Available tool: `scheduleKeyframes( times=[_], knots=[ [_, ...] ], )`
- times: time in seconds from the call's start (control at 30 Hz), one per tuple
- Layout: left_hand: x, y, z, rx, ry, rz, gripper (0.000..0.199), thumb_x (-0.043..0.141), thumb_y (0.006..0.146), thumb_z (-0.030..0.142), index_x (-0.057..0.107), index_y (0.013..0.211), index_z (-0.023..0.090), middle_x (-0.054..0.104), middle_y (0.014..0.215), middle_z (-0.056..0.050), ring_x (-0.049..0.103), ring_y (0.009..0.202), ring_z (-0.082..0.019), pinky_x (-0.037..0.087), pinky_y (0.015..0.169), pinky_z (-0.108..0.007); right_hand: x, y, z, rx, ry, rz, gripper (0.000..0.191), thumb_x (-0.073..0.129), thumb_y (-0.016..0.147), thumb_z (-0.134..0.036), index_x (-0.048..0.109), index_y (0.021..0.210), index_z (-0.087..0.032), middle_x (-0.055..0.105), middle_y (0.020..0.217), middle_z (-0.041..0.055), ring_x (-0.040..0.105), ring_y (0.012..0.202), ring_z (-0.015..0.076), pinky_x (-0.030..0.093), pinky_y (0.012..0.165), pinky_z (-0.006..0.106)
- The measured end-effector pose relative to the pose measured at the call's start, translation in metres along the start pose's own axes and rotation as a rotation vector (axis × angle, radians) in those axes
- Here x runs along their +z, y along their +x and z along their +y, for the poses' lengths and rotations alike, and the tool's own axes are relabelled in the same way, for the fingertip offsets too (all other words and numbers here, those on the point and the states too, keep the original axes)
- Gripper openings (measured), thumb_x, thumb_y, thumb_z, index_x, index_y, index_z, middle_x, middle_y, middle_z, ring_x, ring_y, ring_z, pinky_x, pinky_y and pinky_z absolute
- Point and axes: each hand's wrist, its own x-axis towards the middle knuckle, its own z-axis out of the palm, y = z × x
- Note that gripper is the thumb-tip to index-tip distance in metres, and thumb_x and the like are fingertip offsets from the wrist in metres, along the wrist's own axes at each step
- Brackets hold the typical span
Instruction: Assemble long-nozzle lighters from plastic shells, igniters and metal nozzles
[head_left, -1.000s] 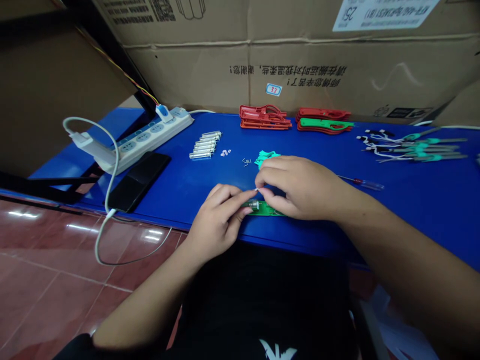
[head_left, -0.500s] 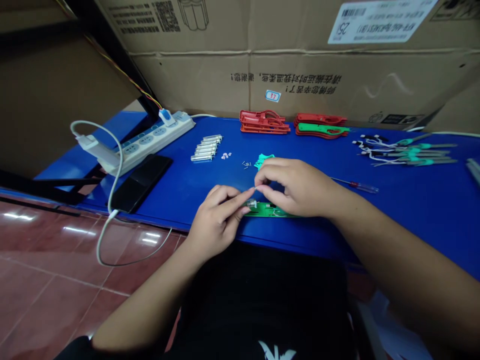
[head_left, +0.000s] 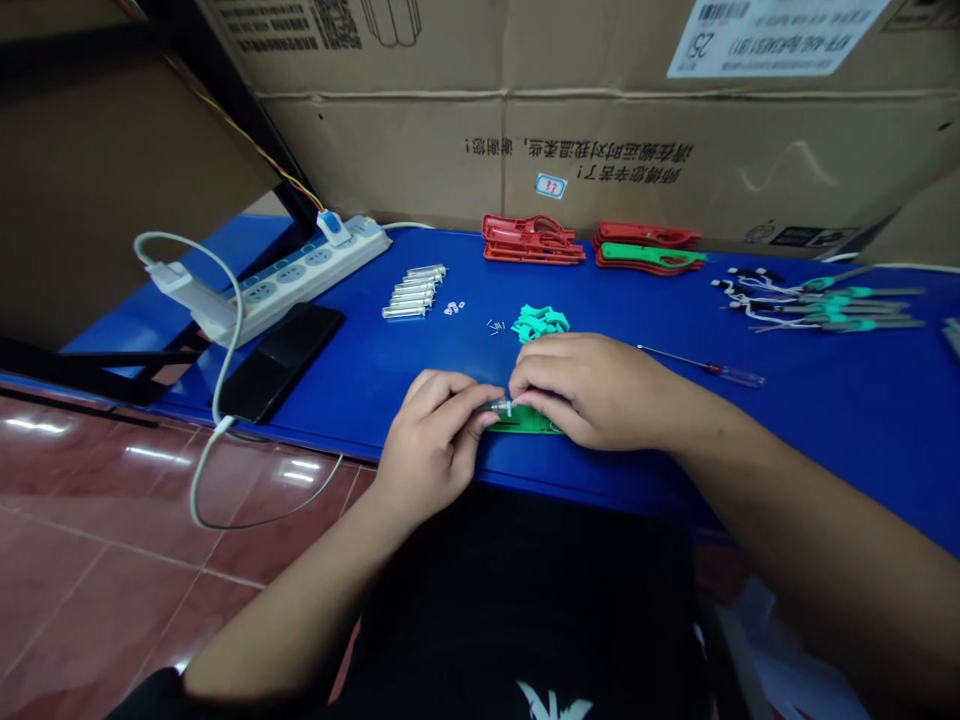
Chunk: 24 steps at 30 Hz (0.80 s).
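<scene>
My left hand pinches a small clear cylinder with a white end, held level over a green plastic casing half. The casing lies near the table's front edge, partly covered by both hands. At the cylinder's white end, my right hand has thumb and forefinger pressed together; whatever is between them is too small to name. Just beyond the right hand is a pile of teal plastic pieces. Several thin metal pins and small pale pieces lie left of it.
Several clear cylinders lie in a row. Red casing halves and a stack topped with green stand along the cardboard box. A screwdriver, wired metal blades, a black phone and a power strip lie around.
My right hand has come down from above the cylinder to its white end, uncovering more of the teal pile. My left hand keeps its hold, and the view has shifted slightly.
</scene>
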Motion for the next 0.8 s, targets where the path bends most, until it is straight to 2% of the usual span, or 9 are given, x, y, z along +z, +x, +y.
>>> scheduleKeyframes(
  times=[0.23,0.6,0.8],
  knots=[
    [0.0001,-0.001,0.0003,0.004,0.013,0.021,0.021,0.062,0.092,0.012,0.068,0.112,0.014,0.063,0.094,-0.007,0.058,0.09,-0.018,0.049,0.082,-0.034,0.0034,0.0005,0.0001,0.066,0.091,0.079,0.013,0.053,0.092,-0.017,0.065,0.089,-0.016,0.066,0.086,0.0052,0.058,0.079,0.0171,0.043,0.074,0.03],
    [0.0006,-0.0025,0.0018,-0.005,0.034,0.013,0.017,0.06,0.093,0.013,0.067,0.108,0.017,0.064,0.093,-0.007,0.057,0.088,-0.019,0.049,0.081,-0.035,0.0062,0.0007,0.0003,-0.002,0.09,0.066,0.013,0.053,0.091,-0.015,0.066,0.089,-0.017,0.067,0.087,0.0054,0.058,0.079,0.0172,0.044,0.074,0.03],
    [0.0011,-0.0047,0.0039,-0.007,0.072,0.029,0.015,0.055,0.095,0.014,0.064,0.106,0.018,0.062,0.093,-0.007,0.056,0.088,-0.02,0.049,0.08,-0.037,0.0107,0.0004,-0.003,-0.043,0.128,0.116,0.014,0.053,0.092,-0.014,0.066,0.088,-0.018,0.067,0.084,0.0043,0.058,0.076,0.0157,0.045,0.073,0.029]
  ],
)
